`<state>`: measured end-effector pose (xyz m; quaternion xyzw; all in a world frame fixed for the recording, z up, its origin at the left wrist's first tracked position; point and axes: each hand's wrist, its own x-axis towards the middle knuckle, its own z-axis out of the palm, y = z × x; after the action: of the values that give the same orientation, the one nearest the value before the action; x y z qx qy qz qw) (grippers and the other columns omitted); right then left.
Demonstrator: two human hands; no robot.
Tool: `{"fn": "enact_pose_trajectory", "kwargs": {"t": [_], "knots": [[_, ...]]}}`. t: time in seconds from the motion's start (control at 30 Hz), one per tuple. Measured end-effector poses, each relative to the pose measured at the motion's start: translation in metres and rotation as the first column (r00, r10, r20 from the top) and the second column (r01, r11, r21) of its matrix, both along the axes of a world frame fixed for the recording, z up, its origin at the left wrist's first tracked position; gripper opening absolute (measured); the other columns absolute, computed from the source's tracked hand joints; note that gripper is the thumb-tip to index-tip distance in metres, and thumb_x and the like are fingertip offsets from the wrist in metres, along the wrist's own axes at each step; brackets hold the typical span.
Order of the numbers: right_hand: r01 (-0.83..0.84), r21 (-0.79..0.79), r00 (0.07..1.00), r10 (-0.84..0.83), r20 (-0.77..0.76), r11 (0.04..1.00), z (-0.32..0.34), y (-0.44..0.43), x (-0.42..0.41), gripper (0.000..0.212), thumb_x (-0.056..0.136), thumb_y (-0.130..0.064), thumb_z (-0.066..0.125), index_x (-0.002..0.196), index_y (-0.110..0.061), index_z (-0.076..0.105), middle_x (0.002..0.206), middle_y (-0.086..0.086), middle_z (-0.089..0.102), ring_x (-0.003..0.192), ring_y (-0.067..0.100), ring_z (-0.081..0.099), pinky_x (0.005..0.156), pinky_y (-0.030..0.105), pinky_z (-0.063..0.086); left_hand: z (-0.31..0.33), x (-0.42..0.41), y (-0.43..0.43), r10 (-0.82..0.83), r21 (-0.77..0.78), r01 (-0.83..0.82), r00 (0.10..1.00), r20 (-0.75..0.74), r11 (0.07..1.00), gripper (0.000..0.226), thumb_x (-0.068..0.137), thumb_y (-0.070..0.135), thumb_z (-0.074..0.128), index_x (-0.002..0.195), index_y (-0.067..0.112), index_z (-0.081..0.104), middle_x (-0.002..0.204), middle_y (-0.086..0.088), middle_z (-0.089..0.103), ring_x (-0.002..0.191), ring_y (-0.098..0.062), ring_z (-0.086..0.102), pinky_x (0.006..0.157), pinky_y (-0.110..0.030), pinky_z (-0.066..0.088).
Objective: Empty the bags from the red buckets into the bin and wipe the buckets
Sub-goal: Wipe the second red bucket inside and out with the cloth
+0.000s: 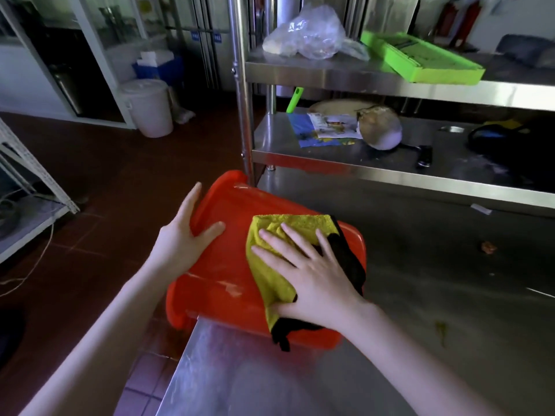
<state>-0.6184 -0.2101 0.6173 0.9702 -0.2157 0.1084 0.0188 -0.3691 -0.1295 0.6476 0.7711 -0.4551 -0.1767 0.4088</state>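
A red bucket (222, 265) lies on its side at the left edge of the steel table (420, 295), its rim hanging over the floor. My left hand (183, 235) rests flat on the bucket's side near the rim, fingers straight. My right hand (312, 277) presses a yellow and black cloth (270, 265) flat against the bucket's upturned side, fingers spread. No bag is visible in the bucket.
Steel shelves (390, 169) rise behind the bucket, carrying a clear plastic bag (309, 31), a green tray (420, 55), papers and a pan. A white lidded pail (148, 106) stands on the red tiled floor at the back left. Small scraps lie on the table at right.
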Motion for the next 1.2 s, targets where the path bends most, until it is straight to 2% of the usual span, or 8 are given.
{"fn": "enact_pose_trajectory", "kwargs": {"t": [0.1,0.27,0.47,0.7,0.87,0.97,1.07,1.2], "knots": [[0.106,0.074,0.994,-0.106,0.0,0.992,0.001,0.004,-0.034,0.088,0.075,-0.055,0.059,0.15,-0.046,0.014,0.161,-0.02,0.001,0.15,0.014,-0.001,0.114,0.062,0.017,-0.004,0.01,0.005,-0.123,0.027,0.131,0.974,-0.192,0.991,0.096,0.073,0.028,0.084,0.144,0.052,0.025,0.11,0.016,0.063,0.082,0.001,0.069,0.059,-0.013,0.054],[0.179,0.136,0.971,-0.197,0.133,0.974,-0.011,0.015,-0.078,0.075,0.071,-0.021,0.068,0.14,-0.039,0.045,0.155,-0.019,0.029,0.145,0.014,0.025,0.1,0.05,0.044,0.002,0.019,0.003,-0.115,-0.046,0.109,0.983,-0.146,0.993,0.083,0.067,0.023,0.087,0.136,0.045,0.046,0.094,0.021,0.069,0.079,0.007,0.068,0.056,-0.007,0.051],[0.317,0.444,0.891,-0.423,0.164,0.838,-0.05,0.008,-0.098,0.072,0.071,0.011,0.06,0.133,-0.026,0.059,0.143,-0.01,0.046,0.127,0.021,0.049,0.106,0.031,0.041,0.043,0.04,0.018,-0.08,-0.079,0.096,0.98,0.18,0.992,0.094,0.063,0.027,0.089,0.137,0.054,0.039,0.099,0.028,0.065,0.083,0.016,0.061,0.072,-0.009,0.044],[0.397,0.457,0.912,-0.399,-0.096,0.796,-0.062,0.017,-0.049,0.061,0.084,-0.023,0.068,0.141,-0.033,0.048,0.15,-0.005,0.038,0.134,0.021,0.041,0.108,0.039,0.039,0.051,0.036,0.058,-0.144,0.037,0.154,0.779,0.61,0.987,0.095,0.067,0.03,0.086,0.143,0.051,0.034,0.097,-0.011,0.073,0.082,-0.031,0.068,0.076,-0.036,0.054],[0.15,0.63,0.805,-0.464,0.37,0.762,-0.001,0.04,0.015,0.042,0.09,-0.031,0.065,0.131,-0.024,0.058,0.121,-0.008,0.061,0.105,0.008,0.061,0.092,0.02,0.045,0.038,0.039,0.096,-0.205,0.073,0.244,0.577,0.79,0.967,0.095,0.066,0.029,0.087,0.146,0.043,0.037,0.083,-0.007,0.074,0.067,-0.029,0.07,0.059,-0.034,0.056],[0.019,0.835,0.704,-0.6,0.379,0.55,0.037,0.059,0.06,0.046,0.087,-0.052,0.061,0.13,-0.037,0.054,0.108,-0.025,0.061,0.099,-0.005,0.06,0.091,0.022,0.05,0.028,0.043,0.121,-0.262,0.085,0.328,0.546,0.796,0.941,0.094,0.069,0.025,0.086,0.148,0.038,0.035,0.102,0.002,0.075,0.078,-0.024,0.073,0.062,-0.033,0.059],[-0.004,0.939,0.634,-0.725,0.268,0.343,0.053,0.081,0.102,0.065,0.08,-0.066,0.06,0.133,-0.031,0.05,0.124,-0.01,0.061,0.11,0.012,0.059,0.1,0.042,0.049,0.016,0.045,0.145,-0.337,0.135,0.389,0.517,0.787,0.911,0.083,0.083,0.028,0.074,0.15,0.042,0.026,0.103,0.008,0.071,0.082,-0.018,0.07,0.066,-0.032,0.058],[0.1,0.923,0.55,-0.794,0.26,0.371,0.046,0.112,0.142,0.064,0.08,-0.043,0.071,0.132,-0.017,0.043,0.126,0.005,0.057,0.11,0.025,0.059,0.098,0.045,0.05,0.002,0.049,0.173,-0.329,0.111,0.448,0.447,0.832,0.887,0.06,0.093,0.029,0.056,0.149,0.029,0.036,0.078,0.008,0.061,0.061,-0.021,0.061,0.061,-0.03,0.053]]}}
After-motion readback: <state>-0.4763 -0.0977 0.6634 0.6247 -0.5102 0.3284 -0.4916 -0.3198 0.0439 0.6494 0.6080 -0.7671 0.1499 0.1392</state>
